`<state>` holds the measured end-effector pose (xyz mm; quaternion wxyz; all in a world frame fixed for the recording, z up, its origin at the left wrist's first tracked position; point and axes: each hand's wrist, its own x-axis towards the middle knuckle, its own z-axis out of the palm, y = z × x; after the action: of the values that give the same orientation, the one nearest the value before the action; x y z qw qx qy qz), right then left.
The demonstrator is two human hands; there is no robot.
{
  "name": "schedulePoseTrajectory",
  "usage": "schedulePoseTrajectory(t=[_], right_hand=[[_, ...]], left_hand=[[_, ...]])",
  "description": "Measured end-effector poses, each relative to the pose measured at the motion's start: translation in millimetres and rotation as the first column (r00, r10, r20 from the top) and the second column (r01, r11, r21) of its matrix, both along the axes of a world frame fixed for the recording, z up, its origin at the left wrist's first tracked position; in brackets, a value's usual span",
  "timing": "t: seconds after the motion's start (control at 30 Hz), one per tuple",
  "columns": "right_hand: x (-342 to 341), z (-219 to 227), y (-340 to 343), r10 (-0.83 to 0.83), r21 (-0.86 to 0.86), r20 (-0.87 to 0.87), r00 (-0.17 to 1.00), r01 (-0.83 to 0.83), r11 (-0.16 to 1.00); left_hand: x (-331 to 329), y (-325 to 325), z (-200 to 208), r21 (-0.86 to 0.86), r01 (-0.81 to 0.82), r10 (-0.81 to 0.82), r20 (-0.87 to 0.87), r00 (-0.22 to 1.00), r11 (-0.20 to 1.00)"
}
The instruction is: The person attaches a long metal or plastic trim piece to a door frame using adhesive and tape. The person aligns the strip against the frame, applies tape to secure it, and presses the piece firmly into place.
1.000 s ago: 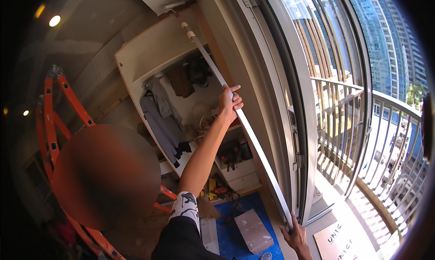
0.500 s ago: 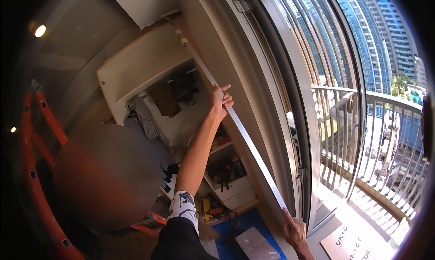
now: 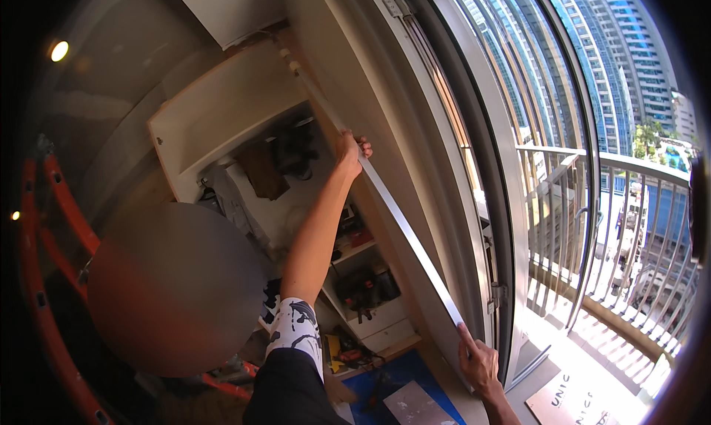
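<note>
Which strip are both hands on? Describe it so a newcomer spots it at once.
Start at the tall glass balcony door on the right, then look just left to the open white cupboard. The long thin metal strip runs slantwise along the cupboard's front edge, left hand high on it, right hand at its lower end. It is the only pale, shiny, narrow bar there.

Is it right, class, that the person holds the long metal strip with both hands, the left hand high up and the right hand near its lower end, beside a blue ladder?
Not quite: the head view shows the ladder is orange-red, not blue. The rest stands: the left hand grips the long metal strip high up, and the right hand holds it near its lower end.
</note>
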<state>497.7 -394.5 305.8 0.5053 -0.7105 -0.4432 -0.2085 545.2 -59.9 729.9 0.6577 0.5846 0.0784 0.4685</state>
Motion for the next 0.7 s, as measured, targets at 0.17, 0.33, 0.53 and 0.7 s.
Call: schedulePoseTrajectory(t=[0.17,0.33,0.53,0.7], right_hand=[[-2.7,2.8,-12.0,-0.088,0.043,0.000,0.996,0.087,0.995],[5.8,20.2,-32.5,-0.094,0.037,0.028,0.995,0.093,0.995],[1.9,21.3,-70.0,-0.251,0.104,0.100,0.963,0.241,0.965],[-33.2,-6.6,-140.6,-0.270,0.076,0.104,0.957,0.263,0.962]], left_hand=[[13.8,-37.4,4.6,0.184,-0.256,0.251,0.051,0.967,0.949],[6.7,-13.7,27.7,0.293,-0.375,0.411,-0.071,0.909,0.880],[-10.5,-68.5,53.0,0.475,-0.267,0.384,-0.167,0.908,0.838],[-51.9,-150.9,42.2,0.644,-0.171,0.378,-0.198,0.904,0.746]])
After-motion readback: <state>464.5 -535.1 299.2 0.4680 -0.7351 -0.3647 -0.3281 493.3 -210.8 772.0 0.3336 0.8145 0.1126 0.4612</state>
